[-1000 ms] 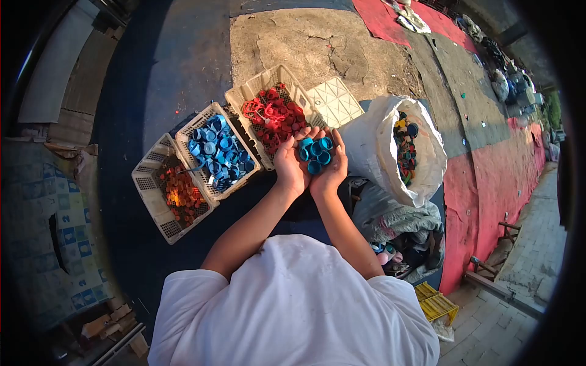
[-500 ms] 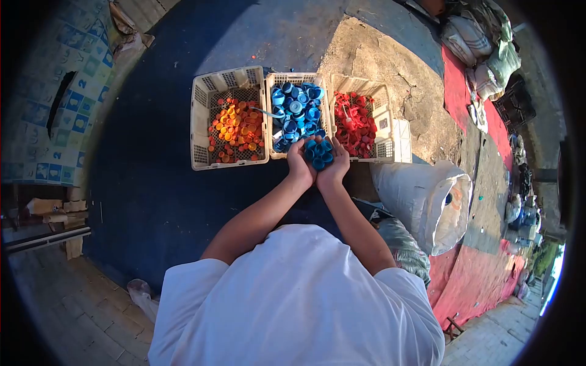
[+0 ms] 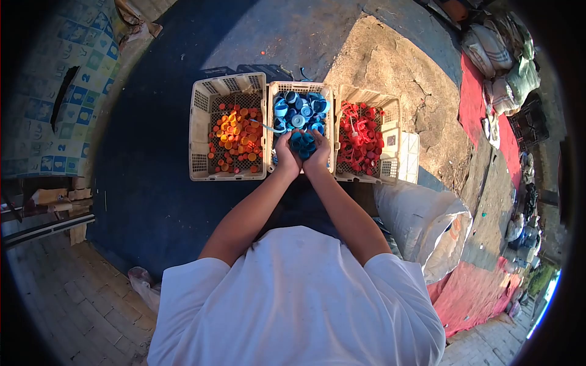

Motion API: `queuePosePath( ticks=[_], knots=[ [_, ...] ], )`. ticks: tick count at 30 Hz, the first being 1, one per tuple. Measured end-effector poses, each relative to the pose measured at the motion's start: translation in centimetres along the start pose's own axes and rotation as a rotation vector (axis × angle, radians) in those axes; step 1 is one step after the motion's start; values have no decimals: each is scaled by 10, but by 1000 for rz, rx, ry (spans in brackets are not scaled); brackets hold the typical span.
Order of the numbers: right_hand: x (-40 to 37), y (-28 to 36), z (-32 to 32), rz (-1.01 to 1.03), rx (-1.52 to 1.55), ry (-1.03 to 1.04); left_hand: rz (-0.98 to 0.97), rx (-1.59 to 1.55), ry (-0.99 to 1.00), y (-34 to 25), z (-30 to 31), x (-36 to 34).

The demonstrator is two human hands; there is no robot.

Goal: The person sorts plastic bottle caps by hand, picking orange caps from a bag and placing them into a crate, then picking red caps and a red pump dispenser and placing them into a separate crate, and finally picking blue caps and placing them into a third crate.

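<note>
My left hand (image 3: 287,154) and my right hand (image 3: 317,154) are cupped side by side, holding several dark blue caps (image 3: 302,143) between them. Both are over the near end of the middle crate (image 3: 270,122), which holds many lighter blue caps (image 3: 298,121). To the left, a crate (image 3: 199,140) contains orange and yellow caps (image 3: 235,131). The crate on the right (image 3: 390,131) has red caps (image 3: 368,143) and red strips in it.
A large white sack (image 3: 406,210) lies right of my arms, its mouth open. More sacks (image 3: 488,49) are at the upper right. Red cloth (image 3: 473,299) covers ground on the right. A clear plastic bag (image 3: 144,287) lies at lower left.
My cupped hands have shifted left and are now more centred on the middle crate, still with the dark blue caps. The view has moved slightly.
</note>
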State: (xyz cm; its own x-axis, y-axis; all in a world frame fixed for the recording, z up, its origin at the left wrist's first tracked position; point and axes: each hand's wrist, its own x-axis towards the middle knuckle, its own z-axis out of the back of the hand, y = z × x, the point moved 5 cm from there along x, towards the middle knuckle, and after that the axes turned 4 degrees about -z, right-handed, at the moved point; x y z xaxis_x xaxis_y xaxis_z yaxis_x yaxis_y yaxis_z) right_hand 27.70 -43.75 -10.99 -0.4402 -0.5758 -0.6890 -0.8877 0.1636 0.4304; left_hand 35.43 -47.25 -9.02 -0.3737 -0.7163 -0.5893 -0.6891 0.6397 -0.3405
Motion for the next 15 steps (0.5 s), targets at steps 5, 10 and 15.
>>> queuePosePath(
  ticks=[5,10,15],
  knots=[
    [61,9,-26,-41,-48,-22,-60,19,-40,-5,-23,59],
    [89,17,-47,-121,-70,-22,-50,-2,-42,-6,-34,93],
    [101,21,-50,-204,-50,-26,-105,20,-152,-2,-28,112]
  ],
)
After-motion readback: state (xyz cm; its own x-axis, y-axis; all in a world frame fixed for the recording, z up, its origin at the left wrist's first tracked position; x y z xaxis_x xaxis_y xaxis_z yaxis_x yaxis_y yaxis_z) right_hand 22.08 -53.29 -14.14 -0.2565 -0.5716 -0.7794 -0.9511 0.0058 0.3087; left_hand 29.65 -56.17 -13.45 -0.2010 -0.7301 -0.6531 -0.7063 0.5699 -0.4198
